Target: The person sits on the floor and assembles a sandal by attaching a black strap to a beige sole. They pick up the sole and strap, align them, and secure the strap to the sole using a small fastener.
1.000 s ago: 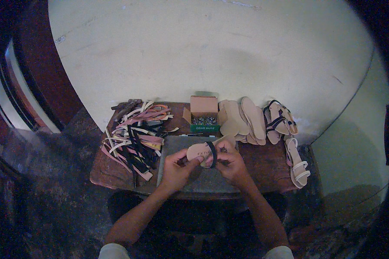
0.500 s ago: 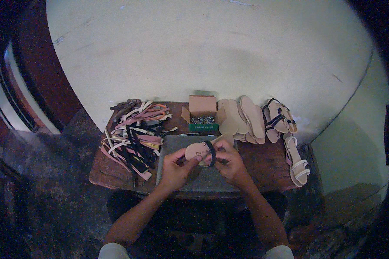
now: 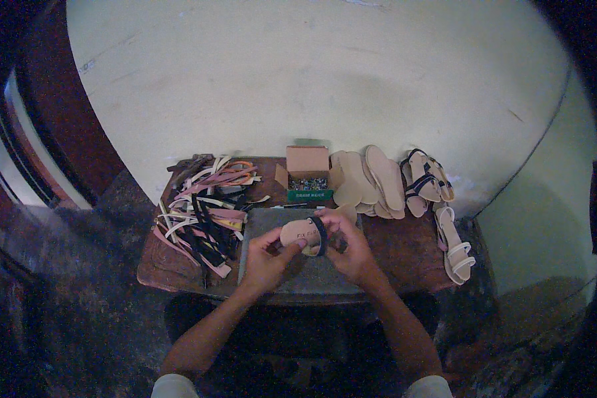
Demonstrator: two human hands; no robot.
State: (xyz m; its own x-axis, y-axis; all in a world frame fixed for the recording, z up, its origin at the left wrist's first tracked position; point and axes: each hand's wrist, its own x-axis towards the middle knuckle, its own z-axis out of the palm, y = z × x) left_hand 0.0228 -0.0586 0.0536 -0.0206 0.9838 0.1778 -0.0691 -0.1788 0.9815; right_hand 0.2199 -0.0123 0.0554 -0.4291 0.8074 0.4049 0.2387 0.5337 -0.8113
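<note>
Between my hands, above a grey slab (image 3: 298, 275), is a tan sandal sole (image 3: 293, 231) with dark marks on its rounded end. A black strap (image 3: 321, 237) arches across it. My left hand (image 3: 270, 259) grips the rounded end, thumb pressed on the upper face. On the other side my right hand (image 3: 349, 247) closes round the sole beside the strap, its fingers at the strap's far edge. The sole's other end runs partly hidden behind my right hand.
Loose straps (image 3: 205, 212) lie heaped at the left of the wooden table (image 3: 404, 262). Behind the slab stands an open green box (image 3: 310, 194) of small metal nails. Tan soles (image 3: 383, 182), black-strapped sandals (image 3: 426, 179) and a white-strapped sandal (image 3: 454, 249) lie at the right.
My right fingers have shifted up along the strap toward its far edge. The sole has turned slightly and moved a little left; my left hand still grips its rounded end.
</note>
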